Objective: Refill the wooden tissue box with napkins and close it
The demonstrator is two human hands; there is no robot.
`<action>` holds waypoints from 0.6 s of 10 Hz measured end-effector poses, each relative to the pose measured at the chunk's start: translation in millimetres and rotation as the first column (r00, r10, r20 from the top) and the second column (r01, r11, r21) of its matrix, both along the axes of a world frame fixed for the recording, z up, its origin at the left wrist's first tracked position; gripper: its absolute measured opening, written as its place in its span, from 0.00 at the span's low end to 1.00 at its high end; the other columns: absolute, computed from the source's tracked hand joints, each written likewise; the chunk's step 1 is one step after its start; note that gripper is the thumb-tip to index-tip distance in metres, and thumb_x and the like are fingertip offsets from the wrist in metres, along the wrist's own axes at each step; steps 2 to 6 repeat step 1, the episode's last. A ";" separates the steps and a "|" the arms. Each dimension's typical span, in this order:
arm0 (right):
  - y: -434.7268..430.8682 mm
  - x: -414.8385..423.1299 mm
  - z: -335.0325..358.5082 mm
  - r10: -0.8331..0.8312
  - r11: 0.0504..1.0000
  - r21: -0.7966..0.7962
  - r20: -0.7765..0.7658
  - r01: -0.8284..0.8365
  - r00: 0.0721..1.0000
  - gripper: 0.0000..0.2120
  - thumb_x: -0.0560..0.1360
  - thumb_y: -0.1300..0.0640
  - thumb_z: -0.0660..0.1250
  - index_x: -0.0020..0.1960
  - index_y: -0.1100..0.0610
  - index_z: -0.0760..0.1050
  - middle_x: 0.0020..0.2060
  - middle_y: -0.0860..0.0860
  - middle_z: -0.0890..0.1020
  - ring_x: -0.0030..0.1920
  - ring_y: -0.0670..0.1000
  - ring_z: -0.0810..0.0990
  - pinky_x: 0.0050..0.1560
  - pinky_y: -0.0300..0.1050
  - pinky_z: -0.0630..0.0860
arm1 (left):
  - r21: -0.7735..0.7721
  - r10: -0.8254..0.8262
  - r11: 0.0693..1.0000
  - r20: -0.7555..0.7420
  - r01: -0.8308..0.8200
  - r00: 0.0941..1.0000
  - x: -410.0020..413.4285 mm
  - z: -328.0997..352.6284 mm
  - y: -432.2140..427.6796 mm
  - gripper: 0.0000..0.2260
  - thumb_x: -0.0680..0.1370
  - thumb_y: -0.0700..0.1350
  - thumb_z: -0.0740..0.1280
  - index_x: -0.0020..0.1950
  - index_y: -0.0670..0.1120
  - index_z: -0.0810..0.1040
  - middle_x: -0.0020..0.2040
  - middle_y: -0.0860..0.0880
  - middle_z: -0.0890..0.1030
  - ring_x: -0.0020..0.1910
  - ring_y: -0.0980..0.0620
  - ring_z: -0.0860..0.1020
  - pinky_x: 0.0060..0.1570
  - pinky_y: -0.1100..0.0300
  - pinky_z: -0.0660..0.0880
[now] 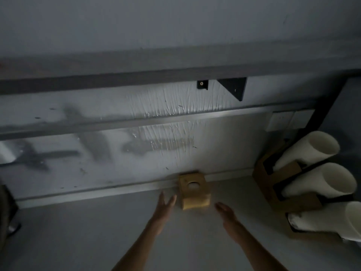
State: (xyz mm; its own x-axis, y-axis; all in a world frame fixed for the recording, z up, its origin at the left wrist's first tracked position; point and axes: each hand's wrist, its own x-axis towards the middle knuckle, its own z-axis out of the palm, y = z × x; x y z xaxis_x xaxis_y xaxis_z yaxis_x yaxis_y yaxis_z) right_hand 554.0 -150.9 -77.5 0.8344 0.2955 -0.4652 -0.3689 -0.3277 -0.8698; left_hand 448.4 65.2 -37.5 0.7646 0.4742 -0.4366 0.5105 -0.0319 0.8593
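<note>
A small wooden tissue box (194, 190) stands on the grey counter against the back wall, with a round hole in its top showing something white inside. My left hand (165, 207) is stretched out just left of the box, fingers spread, holding nothing and not touching it. My right hand (226, 213) reaches in from the lower right, flat and empty, a short way from the box's front right corner. No loose napkins are in view.
At the right stand stacks of white paper cups (320, 179) lying in a cardboard and black holder (269, 184). A shelf with black brackets (233, 88) runs above along the wall. A dark object (7, 210) sits at the left edge.
</note>
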 end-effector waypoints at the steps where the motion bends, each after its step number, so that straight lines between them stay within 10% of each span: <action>1: -18.1 -12.2 32.4 0.089 0.995 -0.032 -0.034 -0.091 0.995 0.06 0.77 0.58 0.64 0.51 0.59 0.76 0.40 0.53 0.76 0.35 0.46 0.72 0.26 0.32 0.68 | 0.241 -0.101 0.963 -0.087 0.120 0.991 -34.1 22.6 16.8 0.24 0.77 0.55 0.63 0.63 0.37 0.74 0.64 0.39 0.78 0.64 0.41 0.76 0.60 0.51 0.72; 6: -18.1 -12.2 32.4 0.089 0.995 -0.032 -0.034 -0.091 0.995 0.06 0.77 0.58 0.64 0.51 0.59 0.76 0.40 0.53 0.76 0.35 0.46 0.72 0.26 0.32 0.68 | 0.241 -0.101 0.963 -0.087 0.120 0.991 -34.1 22.6 16.8 0.24 0.77 0.55 0.63 0.63 0.37 0.74 0.64 0.39 0.78 0.64 0.41 0.76 0.60 0.51 0.72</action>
